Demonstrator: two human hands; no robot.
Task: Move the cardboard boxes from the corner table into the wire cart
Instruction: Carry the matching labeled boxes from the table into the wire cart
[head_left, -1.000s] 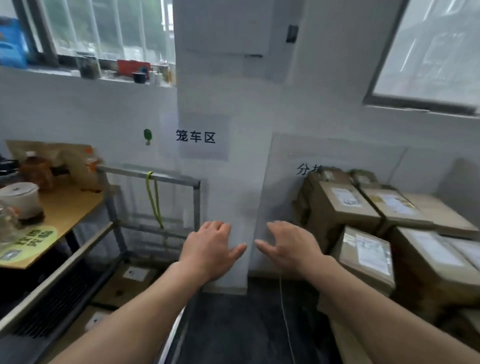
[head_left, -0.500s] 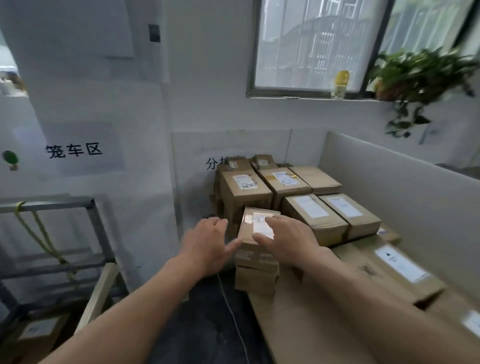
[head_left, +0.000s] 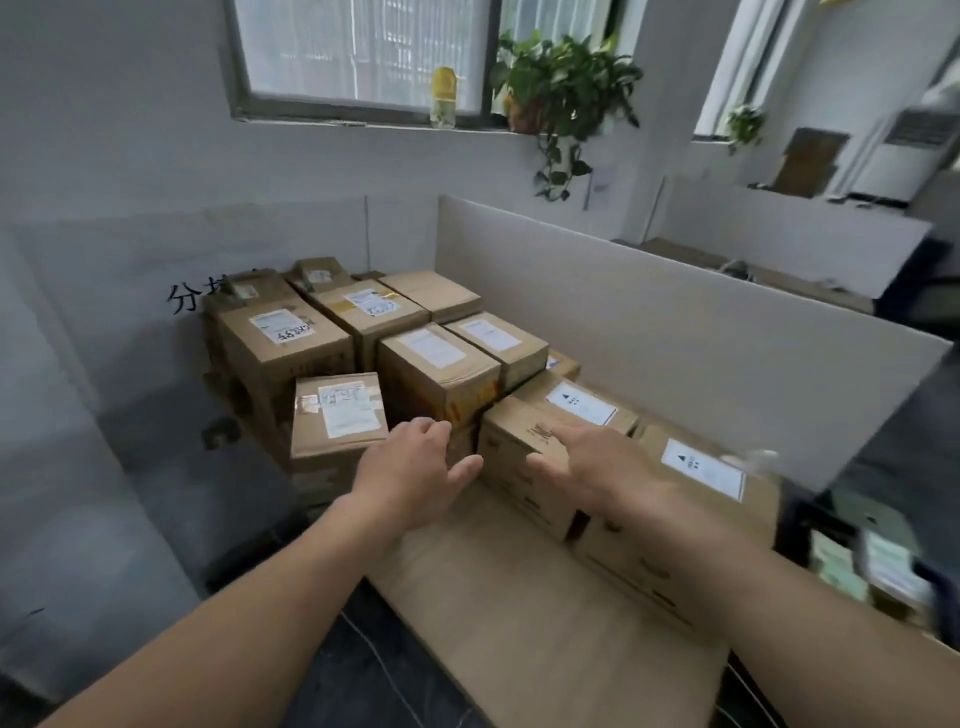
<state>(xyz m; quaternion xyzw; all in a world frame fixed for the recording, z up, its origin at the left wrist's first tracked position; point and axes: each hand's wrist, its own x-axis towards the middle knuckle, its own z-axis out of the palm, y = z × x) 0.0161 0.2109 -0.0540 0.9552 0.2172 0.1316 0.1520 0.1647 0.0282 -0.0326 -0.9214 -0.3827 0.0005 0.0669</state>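
Brown boxes (head_left: 436, 374) with white labels are sitting close together. The left hand (head_left: 410, 478) and right hand (head_left: 597, 467) are spreading wide, holding nothing.

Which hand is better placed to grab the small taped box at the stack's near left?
Left, most likely. The left hand hovers open right beside the taped box, while the right hand is farther off, over the arrow-labelled box.
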